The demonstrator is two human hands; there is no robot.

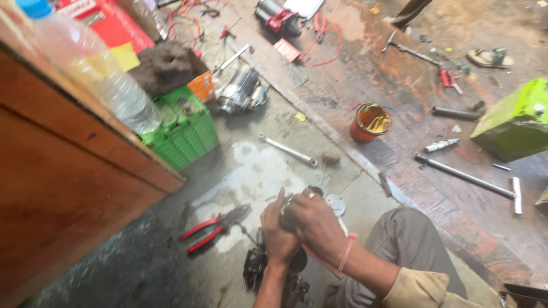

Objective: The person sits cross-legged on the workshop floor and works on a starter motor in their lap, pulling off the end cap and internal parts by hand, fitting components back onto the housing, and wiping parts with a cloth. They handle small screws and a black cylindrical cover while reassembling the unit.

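Low in the middle of the view, both my hands close around one dark, greasy metal motor part (289, 215). My left hand (278, 236) grips it from the left and below. My right hand (315, 222), with a ring and a pink wrist thread, covers it from the right. More dark metal parts (255, 265) lie on the floor just beneath my hands. A round metal disc (335, 203) sits right beside my right hand.
Red-handled pliers (212, 226) lie left of my hands, a spanner (287, 150) beyond. A green crate (184, 132), silver motor (241, 92), orange cup (369, 122), T-handle wrench (471, 178) and green box (514, 122) spread across the floor. A wooden cabinet (63, 188) with a plastic bottle (97, 68) stands left.
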